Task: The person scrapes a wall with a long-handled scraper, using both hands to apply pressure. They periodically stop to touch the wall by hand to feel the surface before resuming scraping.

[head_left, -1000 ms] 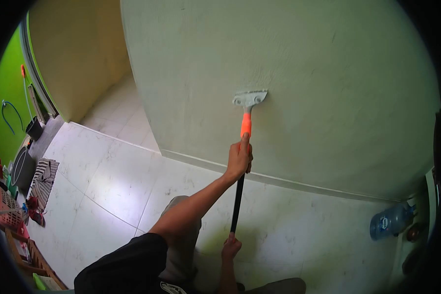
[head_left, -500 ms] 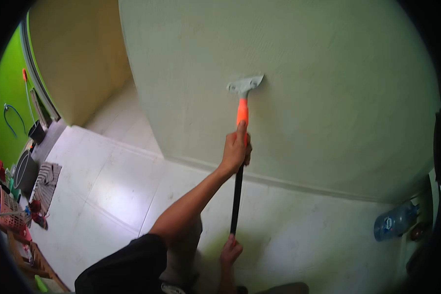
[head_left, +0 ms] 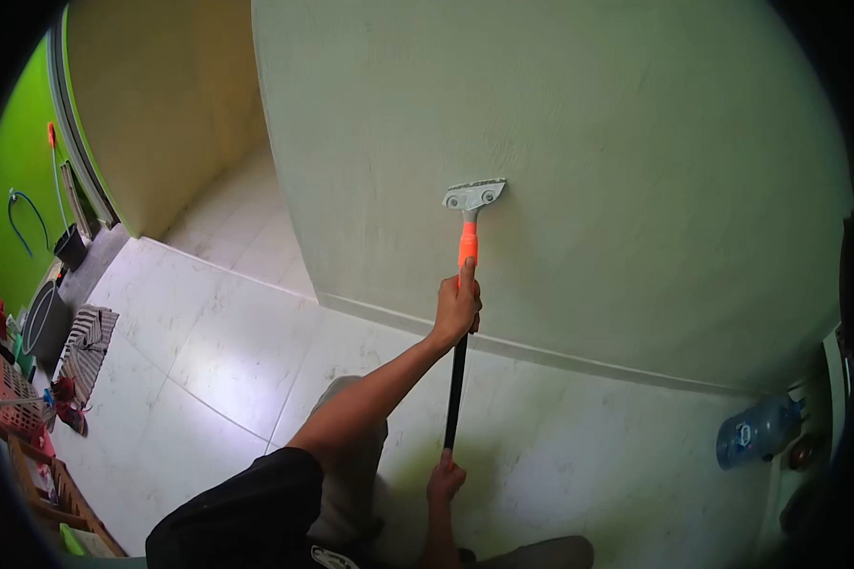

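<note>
A long-handled scraper [head_left: 469,242] has a pale grey head, an orange collar and a black pole. Its wide blade [head_left: 474,194] overlaps the pale green wall [head_left: 636,190], where faint rough marks show just above it. My left hand [head_left: 457,308] is wrapped around the upper handle just below the collar, thumb laid upward along the orange part. Lower down, my right hand [head_left: 443,482] grips the bottom end of the black pole.
White floor tiles [head_left: 228,379] meet the wall at a low skirting. A blue water jug [head_left: 757,431] lies at the right. Along the left are a striped mat [head_left: 87,351], a grey tub [head_left: 47,327], a pink basket [head_left: 11,389] and a dark bucket [head_left: 70,248]. A doorway opens beside the wall.
The scraper head has come down the wall, and its blade now faces more squarely toward me. My left hand has dropped slightly with it; both hands keep their hold.
</note>
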Tool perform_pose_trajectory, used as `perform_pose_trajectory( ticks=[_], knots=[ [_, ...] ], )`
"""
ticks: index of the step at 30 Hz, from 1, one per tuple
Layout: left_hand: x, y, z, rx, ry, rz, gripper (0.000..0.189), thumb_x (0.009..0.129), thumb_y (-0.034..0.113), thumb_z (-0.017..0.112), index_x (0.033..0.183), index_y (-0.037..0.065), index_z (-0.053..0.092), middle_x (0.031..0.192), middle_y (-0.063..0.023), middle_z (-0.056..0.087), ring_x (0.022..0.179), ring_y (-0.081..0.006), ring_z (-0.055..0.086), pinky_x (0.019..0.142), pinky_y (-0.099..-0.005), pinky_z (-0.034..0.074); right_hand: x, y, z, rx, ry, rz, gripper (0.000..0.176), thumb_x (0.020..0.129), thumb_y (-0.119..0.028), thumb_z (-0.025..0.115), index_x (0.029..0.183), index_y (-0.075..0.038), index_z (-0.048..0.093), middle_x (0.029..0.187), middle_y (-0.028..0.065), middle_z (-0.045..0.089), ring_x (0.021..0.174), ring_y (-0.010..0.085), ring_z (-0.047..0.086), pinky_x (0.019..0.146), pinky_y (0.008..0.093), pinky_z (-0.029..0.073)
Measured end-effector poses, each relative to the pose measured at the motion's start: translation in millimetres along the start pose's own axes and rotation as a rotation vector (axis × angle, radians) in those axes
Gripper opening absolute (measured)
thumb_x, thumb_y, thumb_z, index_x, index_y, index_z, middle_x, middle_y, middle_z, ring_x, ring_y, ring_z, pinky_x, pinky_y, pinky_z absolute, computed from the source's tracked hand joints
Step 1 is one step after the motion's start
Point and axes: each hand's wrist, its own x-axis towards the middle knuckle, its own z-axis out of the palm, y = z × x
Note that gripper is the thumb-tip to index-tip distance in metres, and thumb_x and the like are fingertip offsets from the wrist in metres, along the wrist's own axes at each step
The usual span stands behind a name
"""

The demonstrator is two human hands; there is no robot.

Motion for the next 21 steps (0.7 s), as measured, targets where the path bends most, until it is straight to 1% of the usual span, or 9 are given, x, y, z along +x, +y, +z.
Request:
perform_pose_trajectory(
  ticks=[1,2,4,5,7,9,11,14,21],
  knots=[
    [1.3,19.4,0.8,-0.015,-0.032,-0.009,0.067,0.106,0.064,0.039,0.065,0.011,0.041,0.048,0.0013,0.036,0.032,-0.0112,0.037,0.031,-0.0292,0.033,-2.1,-9.6,-2.2,0.006,0.037,-0.105,0.063,0.103,-0.041,0.063,0.057,-0.002,0.045,0.050,0.0011,0.041,0.048,0.0130,0.040,0.049,0.0360,0.033],
    [11.2,40.9,2.1,-0.012,-0.052,0.069,0.067,0.106,0.064,0.039,0.065,0.012,0.040,0.048,0.0014,0.036,0.032,-0.0112,0.037,0.031,-0.0291,0.033,2.4,-20.5,2.6,0.015,0.079,-0.204,0.062,0.103,-0.041,0.063,0.057,-0.003,0.044,0.050,0.0006,0.041,0.048,0.0123,0.039,0.048,0.0353,0.033],
    [9.2,80.4,3.5,-0.053,-0.074,0.149,0.067,0.106,0.064,0.037,0.064,0.012,0.038,0.048,0.0011,0.036,0.032,-0.0113,0.038,0.031,-0.0292,0.034,6.0,-45.7,-5.6,0.065,-0.018,-0.100,0.062,0.103,-0.040,0.064,0.057,-0.002,0.045,0.050,0.0009,0.042,0.048,0.0123,0.039,0.048,0.0349,0.033],
    [11.5,78.1,4.0,-0.102,-0.069,0.099,0.067,0.106,0.064,0.039,0.063,0.012,0.039,0.048,0.0009,0.037,0.033,-0.0110,0.039,0.031,-0.0292,0.035,3.9,-49.1,-16.5,0.082,-0.067,-0.048,0.062,0.103,-0.039,0.064,0.057,-0.002,0.045,0.050,0.0010,0.042,0.048,0.0122,0.039,0.048,0.0347,0.033],
    [9.1,60.3,6.8,-0.092,-0.028,0.068,0.067,0.106,0.064,0.040,0.063,0.012,0.040,0.048,0.0008,0.038,0.033,-0.0108,0.039,0.031,-0.0292,0.035,9.3,-34.5,-13.0,0.089,-0.055,-0.062,0.059,0.104,-0.035,0.061,0.057,-0.003,0.047,0.051,0.0009,0.044,0.048,0.0125,0.042,0.048,0.0342,0.032],
    [-8.3,33.7,11.1,-0.080,-0.039,0.097,0.068,0.105,0.065,0.042,0.063,0.012,0.039,0.049,0.0012,0.038,0.033,-0.0102,0.037,0.031,-0.0287,0.035,10.8,-0.8,-3.8,0.145,-0.052,-0.052,0.059,0.105,-0.034,0.060,0.057,-0.003,0.047,0.051,0.0008,0.044,0.047,0.0124,0.042,0.048,0.0337,0.032],
    [-17.0,9.1,13.5,-0.032,-0.065,0.101,0.068,0.104,0.069,0.039,0.066,0.012,0.041,0.049,0.0010,0.037,0.033,-0.0104,0.037,0.030,-0.0282,0.034,4.6,24.2,1.5,0.166,-0.091,-0.082,0.062,0.107,-0.038,0.054,0.055,-0.004,0.047,0.049,0.0011,0.044,0.046,0.0122,0.042,0.048,0.0334,0.032],
    [-25.1,16.4,19.3,-0.028,-0.105,0.030,0.068,0.103,0.070,0.038,0.068,0.011,0.041,0.051,0.0015,0.037,0.033,-0.0102,0.037,0.030,-0.0279,0.034,1.0,32.9,8.9,0.201,-0.135,-0.053,0.066,0.108,-0.042,0.050,0.054,-0.004,0.047,0.048,0.0013,0.044,0.044,0.0121,0.042,0.047,0.0331,0.033],
    [-16.2,11.9,11.4,-0.047,-0.101,0.018,0.065,0.104,0.067,0.042,0.070,0.011,0.040,0.054,0.0032,0.035,0.037,-0.0076,0.033,0.031,-0.0279,0.032,3.2,30.7,13.3,0.289,-0.173,-0.015,0.068,0.108,-0.046,0.047,0.054,-0.005,0.048,0.046,0.0017,0.045,0.042,0.0119,0.045,0.044,0.0315,0.034]
  ],
)
